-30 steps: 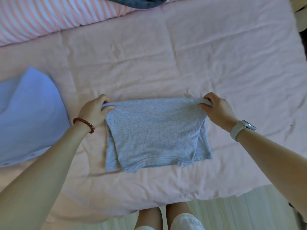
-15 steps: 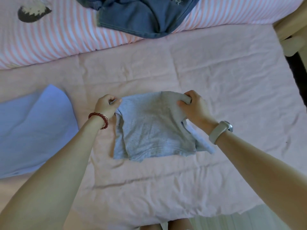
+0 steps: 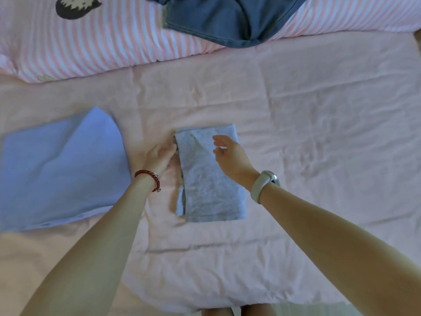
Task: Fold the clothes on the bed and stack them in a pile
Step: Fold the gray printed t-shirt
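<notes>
Grey shirt (image 3: 210,176) folded; left hand (image 3: 159,155) touching edge; right hand (image 3: 230,156) relaxed above.

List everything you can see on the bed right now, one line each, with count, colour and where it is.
grey garment: one, grey, folded, bed centre
light blue garment: one, light blue, folded, left
denim garment: one, dark blue, rumpled, on striped bedding at top
striped bedding: one, pink and white, top
pink sheet: one, pink, covers bed
bracelet: one, red, left wrist
watch: one, pale, right wrist
left hand: open, touching grey garment's left edge
right hand: open, over grey garment
</notes>
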